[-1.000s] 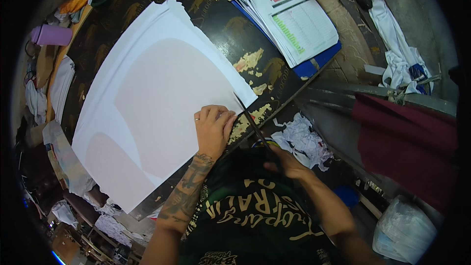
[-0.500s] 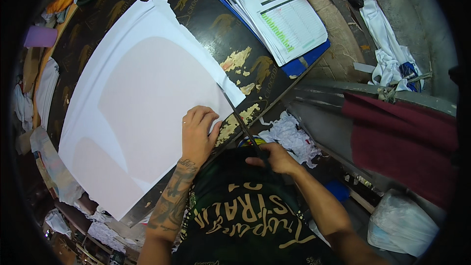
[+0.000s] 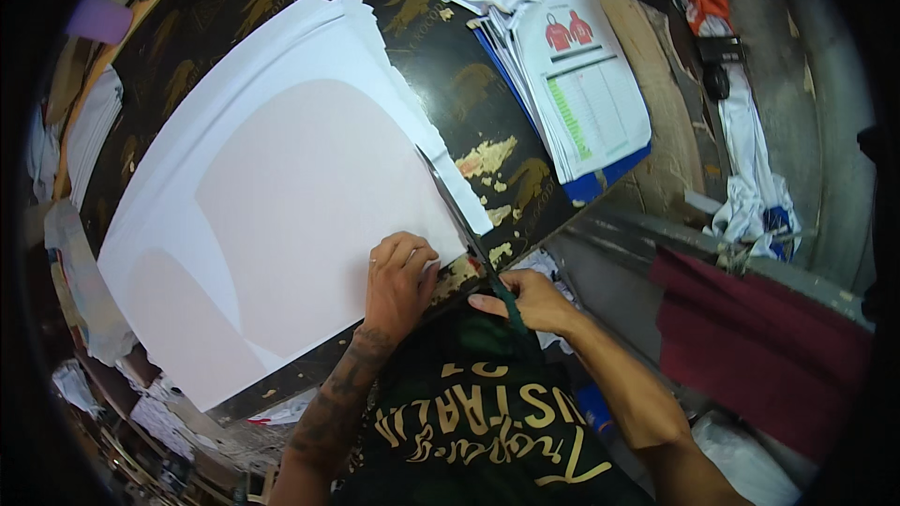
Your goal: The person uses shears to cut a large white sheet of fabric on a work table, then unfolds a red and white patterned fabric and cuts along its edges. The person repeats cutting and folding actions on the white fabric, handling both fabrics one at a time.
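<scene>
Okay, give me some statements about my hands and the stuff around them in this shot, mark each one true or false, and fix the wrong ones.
1. The right hand has its grip on the scissors. True.
2. The left hand lies on the maroon cloth. False: the left hand rests on the white sheet.
3. The scissors' blades are near the white sheet's right edge. True.
4. The printed chart is left of the white sheet. False: the printed chart is to its right.
5. The maroon cloth hangs on the picture's right side. True.
</scene>
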`<state>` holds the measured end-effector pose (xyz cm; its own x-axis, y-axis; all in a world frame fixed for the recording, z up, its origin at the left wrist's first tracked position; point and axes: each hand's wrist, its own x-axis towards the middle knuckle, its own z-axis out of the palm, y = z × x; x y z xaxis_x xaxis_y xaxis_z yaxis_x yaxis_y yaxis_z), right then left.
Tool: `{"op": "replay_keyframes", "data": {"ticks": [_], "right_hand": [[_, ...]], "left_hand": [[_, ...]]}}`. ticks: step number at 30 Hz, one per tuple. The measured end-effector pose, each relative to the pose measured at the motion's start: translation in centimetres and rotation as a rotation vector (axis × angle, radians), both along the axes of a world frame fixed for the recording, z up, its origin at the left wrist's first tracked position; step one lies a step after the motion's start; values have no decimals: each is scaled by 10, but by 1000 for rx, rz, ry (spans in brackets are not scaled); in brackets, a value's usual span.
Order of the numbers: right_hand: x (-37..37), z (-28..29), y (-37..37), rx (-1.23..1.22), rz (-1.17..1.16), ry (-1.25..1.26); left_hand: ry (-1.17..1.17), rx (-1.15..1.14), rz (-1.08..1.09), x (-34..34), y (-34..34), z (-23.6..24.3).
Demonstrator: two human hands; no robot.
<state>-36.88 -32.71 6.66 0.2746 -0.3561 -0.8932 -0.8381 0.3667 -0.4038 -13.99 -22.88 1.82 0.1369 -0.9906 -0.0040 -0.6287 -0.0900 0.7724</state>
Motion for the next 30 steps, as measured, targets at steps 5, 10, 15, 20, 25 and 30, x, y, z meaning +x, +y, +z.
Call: {"op": "replay_keyframes", "data": {"ticks": [5,10,15,20,25,30], "right_hand": [[22,3,-37,-48,78,-53],[44,9,-70,-73,239,19],[63,9,-104,-37,229,14],[77,8,-143,13,357,99],[93,0,-193,-62,585,98],[125,12,-247,-21,677,19]], "left_hand": [[16,-2,40,-1,-1,-1],[42,-3,53,0,-2,-5],[91,77,107,-1,-5,6],[-6,-30,315,21,-40,20],[-213,-44,557,75,-101,0],[-344,-17,581,87,-119,-19]]}}
